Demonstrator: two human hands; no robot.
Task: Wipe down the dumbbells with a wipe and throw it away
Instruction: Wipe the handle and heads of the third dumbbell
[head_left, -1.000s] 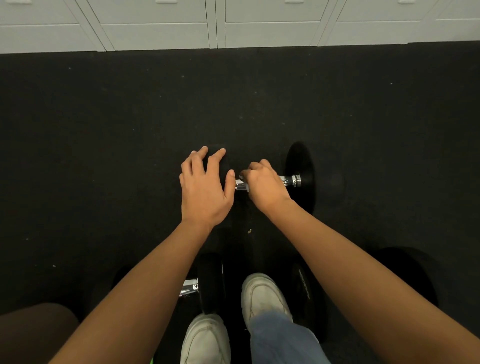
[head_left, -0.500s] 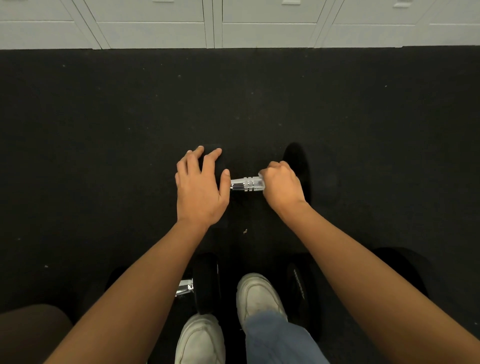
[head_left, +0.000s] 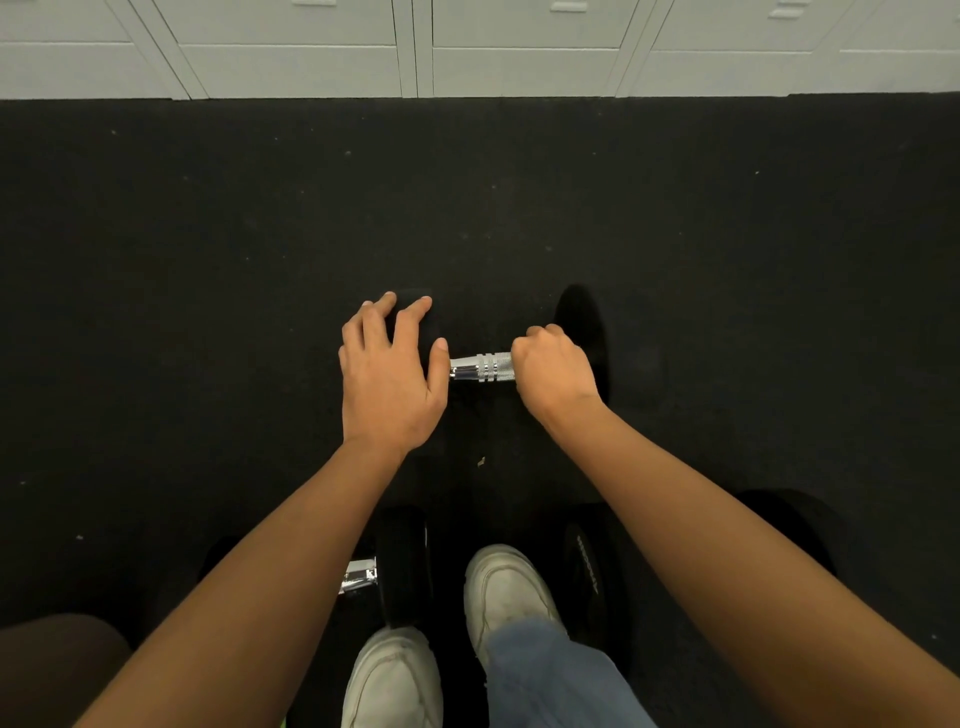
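Note:
A dumbbell with a chrome handle (head_left: 480, 367) and black heads lies crosswise on the black floor in front of me. My left hand (head_left: 389, 384) rests spread over its left head (head_left: 415, 322), fingers draped across the top. My right hand (head_left: 553, 371) grips the right part of the handle, right next to the right head (head_left: 582, 317). The left stretch of the knurled handle shows between my hands. No wipe is visible; the inside of my right fist is hidden.
Two more black dumbbells lie near my feet, one (head_left: 402, 566) under my left forearm and one (head_left: 587, 577) under my right. My white shoes (head_left: 506, 582) stand between them. White cabinet fronts (head_left: 519, 47) line the far edge of the floor.
My right hand slid to the right along the handle, from its left end to beside the right head, baring the chrome on the left. My left hand stayed on the left head.

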